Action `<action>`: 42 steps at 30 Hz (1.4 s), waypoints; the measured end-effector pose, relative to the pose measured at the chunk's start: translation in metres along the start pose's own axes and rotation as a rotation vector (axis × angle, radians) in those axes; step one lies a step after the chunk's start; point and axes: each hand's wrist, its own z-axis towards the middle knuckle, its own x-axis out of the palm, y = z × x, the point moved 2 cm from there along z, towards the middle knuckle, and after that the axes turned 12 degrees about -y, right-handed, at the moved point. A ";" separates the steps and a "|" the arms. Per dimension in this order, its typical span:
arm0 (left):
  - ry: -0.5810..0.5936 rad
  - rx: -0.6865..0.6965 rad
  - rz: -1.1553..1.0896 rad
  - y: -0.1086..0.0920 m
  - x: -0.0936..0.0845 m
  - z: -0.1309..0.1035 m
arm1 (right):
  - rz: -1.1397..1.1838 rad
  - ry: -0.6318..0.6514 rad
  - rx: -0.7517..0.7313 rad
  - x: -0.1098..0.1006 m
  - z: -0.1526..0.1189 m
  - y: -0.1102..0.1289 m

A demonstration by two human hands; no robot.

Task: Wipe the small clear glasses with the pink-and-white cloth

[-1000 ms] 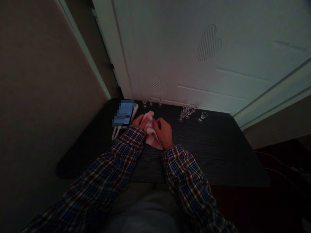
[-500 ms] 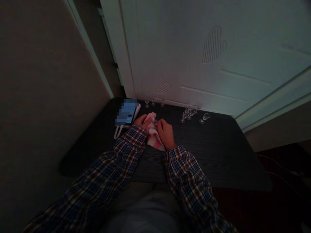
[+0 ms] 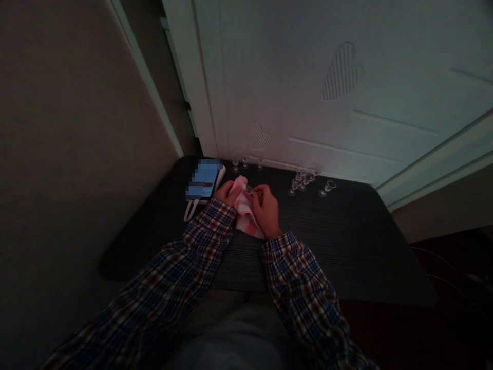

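Note:
My left hand (image 3: 226, 192) is closed on a pink and white cloth (image 3: 246, 218), which hangs down between my two hands. In my right hand (image 3: 266, 206) a small clear stemmed glass (image 3: 249, 189) is pinched between the fingers, its other end against the cloth. My right fingers hide part of the glass. Both hands are just above the dark table, near its middle.
Several small stemmed glasses (image 3: 301, 181) stand clustered at the table's back, with a single glass (image 3: 327, 188) to their right. More small glasses (image 3: 235, 164) line the back left. A lit phone (image 3: 204, 180) with a white cable lies left on the dark table (image 3: 346, 246). Behind rises a white panel (image 3: 285, 77).
My right hand has turned slightly and its fingers have shifted, so the glass shows more clearly beside the cloth. My left hand keeps its hold; the whole view has moved a little.

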 end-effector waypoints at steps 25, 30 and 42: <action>-0.064 -0.005 0.014 0.001 -0.003 0.001 | -0.019 0.065 0.033 0.001 0.001 0.001; -0.053 0.011 -0.032 0.002 -0.003 0.002 | -0.024 0.104 0.016 0.000 0.000 0.001; -0.047 -0.032 -0.008 0.003 -0.003 0.002 | -0.060 0.099 -0.017 0.004 0.000 -0.001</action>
